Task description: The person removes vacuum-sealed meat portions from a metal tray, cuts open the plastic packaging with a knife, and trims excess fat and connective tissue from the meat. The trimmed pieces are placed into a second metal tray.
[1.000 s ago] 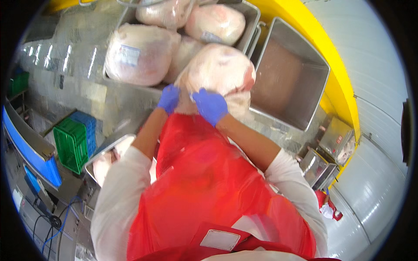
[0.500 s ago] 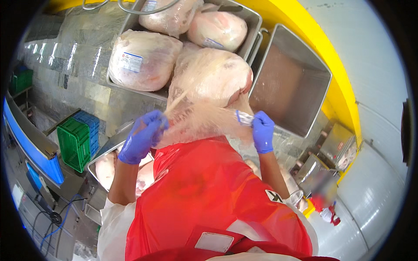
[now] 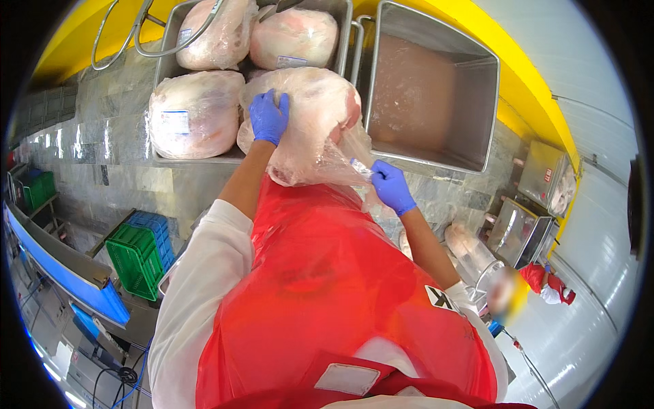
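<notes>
A large block of pale meat [image 3: 317,99] lies at the near right of a metal tub [image 3: 160,71], leaning toward my red apron. Clear plastic wrap [image 3: 353,142] hangs loose around its near side and right end. Resting on the meat's left top is my left hand [image 3: 268,119], in a blue glove, with fingers laid out over the film. My right hand [image 3: 394,188], gloved in blue too, is closed on the loose wrap beside a printed label and pulls it out to the right. Pinkish meat shows at the block's right end.
Several other wrapped meat blocks [image 3: 197,116] fill the tub. To its right stands a second metal tub [image 3: 470,102] with a pinkish-brown bottom. Green and blue crates [image 3: 133,262] stand at left. A metal tube loop [image 3: 153,51] crosses the far left. Another person [image 3: 548,283] is at far right.
My left hand has let go of the stretched wrap and moved forward onto the meat. My right hand keeps its hold on the wrap, shifted slightly left. The whole view has shifted.
</notes>
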A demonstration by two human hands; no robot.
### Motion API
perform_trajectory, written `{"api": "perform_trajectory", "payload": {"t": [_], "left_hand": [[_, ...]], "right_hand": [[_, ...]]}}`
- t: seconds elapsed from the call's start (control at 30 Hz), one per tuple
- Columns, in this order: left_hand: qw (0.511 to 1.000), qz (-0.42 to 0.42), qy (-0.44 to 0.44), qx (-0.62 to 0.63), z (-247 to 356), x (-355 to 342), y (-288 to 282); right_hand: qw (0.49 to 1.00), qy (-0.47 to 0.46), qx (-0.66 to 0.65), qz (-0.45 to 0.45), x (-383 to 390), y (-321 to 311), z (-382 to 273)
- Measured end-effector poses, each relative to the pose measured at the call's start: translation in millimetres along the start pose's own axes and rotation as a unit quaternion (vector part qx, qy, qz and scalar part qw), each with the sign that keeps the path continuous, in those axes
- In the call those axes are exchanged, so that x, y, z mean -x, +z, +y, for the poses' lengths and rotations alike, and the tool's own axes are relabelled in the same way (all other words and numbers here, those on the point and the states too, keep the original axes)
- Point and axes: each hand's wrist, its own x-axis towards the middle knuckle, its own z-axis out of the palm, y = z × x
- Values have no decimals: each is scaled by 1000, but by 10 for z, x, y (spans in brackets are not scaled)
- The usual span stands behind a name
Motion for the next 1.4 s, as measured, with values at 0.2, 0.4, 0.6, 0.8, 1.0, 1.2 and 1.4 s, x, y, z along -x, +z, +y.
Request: {"api": "perform_trajectory", "payload": {"t": [0.2, 0.4, 0.6, 0.8, 1.0, 1.2, 1.4], "left_hand": [[987, 122, -76, 75, 419, -6, 143], [938, -268, 178, 131, 639, 1831, -219], [904, -332, -95, 252, 1147, 3057, -1362], [961, -122, 82, 233, 1120, 3303, -1590], [744, -249, -339, 519, 830, 2680, -241], [708, -292, -229, 602, 1380, 2495, 457], [558, -403, -278, 670, 1055, 2346, 441]], "right_hand": [[990, -120, 56, -44, -161, 142, 320], [985, -164, 27, -52, -290, 157, 773], [967, -231, -44, -97, -181, 124, 352], [936, -326, 4, -133, 68, 442, 105], [945, -217, -151, -190, 92, 557, 112], [740, 147, -640, -148, 180, 747, 426], [855, -72, -486, -168, 542, 424, 294]]}}
